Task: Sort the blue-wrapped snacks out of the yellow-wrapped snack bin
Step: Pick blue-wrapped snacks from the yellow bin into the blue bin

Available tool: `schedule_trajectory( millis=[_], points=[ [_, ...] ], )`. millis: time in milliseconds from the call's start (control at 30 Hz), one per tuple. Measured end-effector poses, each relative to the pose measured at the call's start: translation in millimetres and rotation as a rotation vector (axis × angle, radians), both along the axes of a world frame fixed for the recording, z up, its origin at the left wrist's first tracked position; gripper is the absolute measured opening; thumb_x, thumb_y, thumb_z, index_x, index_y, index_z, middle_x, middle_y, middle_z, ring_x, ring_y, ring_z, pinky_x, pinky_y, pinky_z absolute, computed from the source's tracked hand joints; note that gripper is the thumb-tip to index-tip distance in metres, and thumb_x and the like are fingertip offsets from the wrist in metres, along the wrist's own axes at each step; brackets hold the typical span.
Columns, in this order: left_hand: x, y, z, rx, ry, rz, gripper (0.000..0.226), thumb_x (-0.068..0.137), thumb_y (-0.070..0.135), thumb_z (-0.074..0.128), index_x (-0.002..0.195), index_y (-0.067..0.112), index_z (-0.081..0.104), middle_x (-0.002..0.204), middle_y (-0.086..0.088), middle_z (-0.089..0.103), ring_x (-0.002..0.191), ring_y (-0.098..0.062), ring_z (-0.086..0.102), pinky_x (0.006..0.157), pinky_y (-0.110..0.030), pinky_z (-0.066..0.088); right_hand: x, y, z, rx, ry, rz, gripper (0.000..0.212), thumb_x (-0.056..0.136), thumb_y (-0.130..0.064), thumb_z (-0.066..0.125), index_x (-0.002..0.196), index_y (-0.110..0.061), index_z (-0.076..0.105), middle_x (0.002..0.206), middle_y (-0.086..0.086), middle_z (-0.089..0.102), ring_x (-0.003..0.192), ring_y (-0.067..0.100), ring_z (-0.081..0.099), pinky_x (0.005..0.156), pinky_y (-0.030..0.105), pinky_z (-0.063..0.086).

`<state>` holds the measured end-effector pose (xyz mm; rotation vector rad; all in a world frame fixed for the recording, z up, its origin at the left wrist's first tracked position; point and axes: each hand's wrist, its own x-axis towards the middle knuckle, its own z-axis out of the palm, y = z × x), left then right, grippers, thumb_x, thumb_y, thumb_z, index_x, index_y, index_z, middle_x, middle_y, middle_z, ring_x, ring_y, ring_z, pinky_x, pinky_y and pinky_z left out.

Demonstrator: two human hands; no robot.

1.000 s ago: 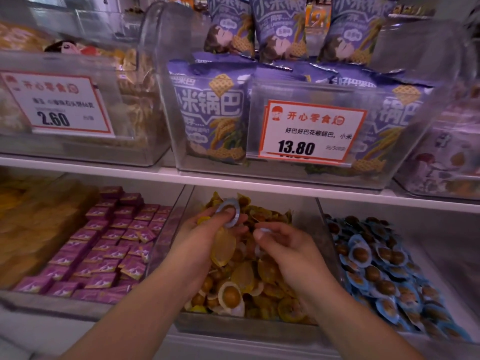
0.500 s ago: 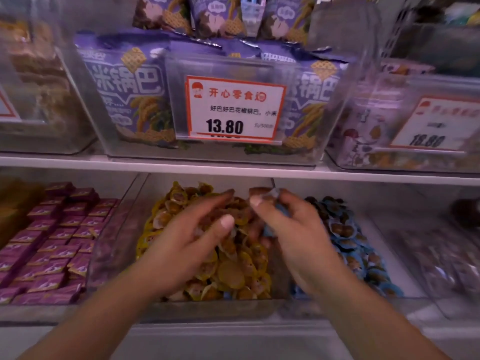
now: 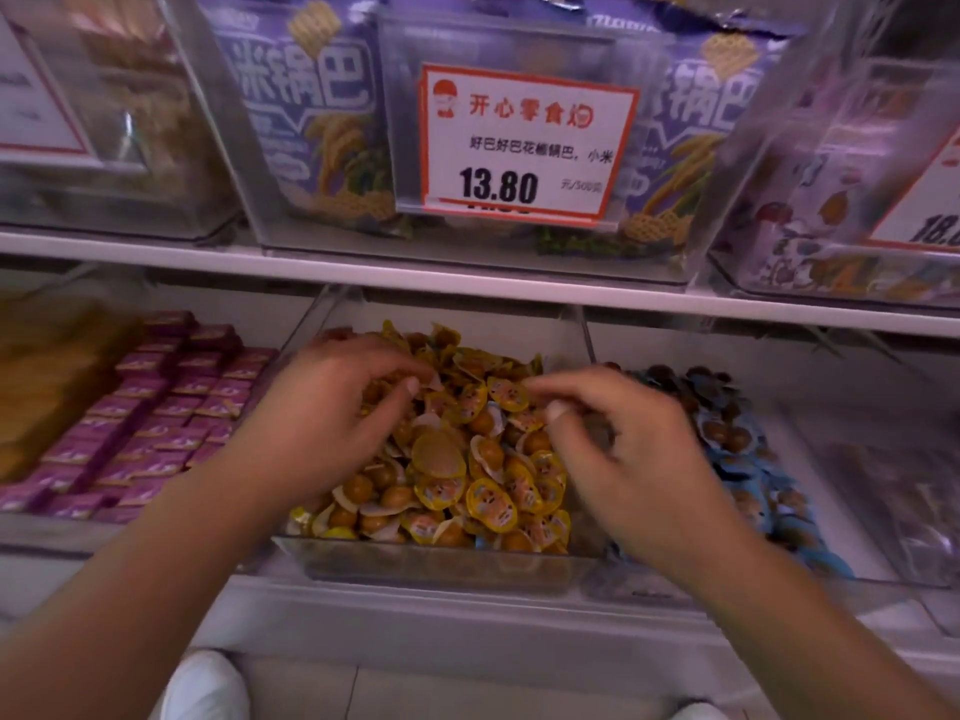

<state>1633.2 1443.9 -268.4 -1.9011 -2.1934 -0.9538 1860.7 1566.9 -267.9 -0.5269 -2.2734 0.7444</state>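
Yellow snacks, both hands in the bin

Purple packs lie leftmost. My left hand rests curled on yellow snacks inside the bin; what it pinches, I cannot tell. My right hand likewise, blurred. Blue snacks lie rightmost.

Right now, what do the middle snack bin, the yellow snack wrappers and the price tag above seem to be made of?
The bin looks like clear hard plastic: the snacks show through its front wall, and its edges catch the light. The yellow wrappers look like glossy printed film sealed over small clear cups, though blur leaves that open. The price tag looks like matte printed paper or card behind a clear holder.
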Motion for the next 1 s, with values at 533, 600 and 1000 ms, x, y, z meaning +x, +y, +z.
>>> schedule_trajectory(
  millis=[533,600,1000],
  points=[
    [-43,-53,-37,0.012,-0.157,0.168,0.044,0.093,0.025,0.056,0.137,0.029,0.052,0.146,0.008,0.041,0.13,-0.01,0.045,0.107,-0.025,0.038,-158,-17,-56,0.178,-0.715,0.193,0.102,0.061,-0.082,0.056,0.143,-0.053,0.001,0.149,-0.002,0.015,0.139,0.034,0.027,0.107,0.058,0.035],
    [-46,-54,-37,0.002,-0.16,0.151,0.045,0.091,0.025,0.057,0.135,0.032,0.052,0.147,0.009,0.039,0.13,-0.01,0.045,0.107,-0.026,0.039,-158,2,-49,0.246,-0.731,0.184,0.094,0.066,-0.073,0.06,0.143,-0.054,0.011,0.146,0.002,0.026,0.13,0.032,0.042,0.1,0.052,0.045],
    [-52,-60,-27,-0.059,-0.186,0.105,0.049,0.088,0.043,0.053,0.136,0.034,0.054,0.15,0.01,0.037,0.13,-0.014,0.049,0.106,-0.036,0.044,-111,52,-6,0.269,-0.974,-0.096,0.065,0.079,-0.064,0.048,0.141,-0.047,0.036,0.145,0.009,0.04,0.133,0.033,0.04,0.11,0.046,0.037]
  ],
)
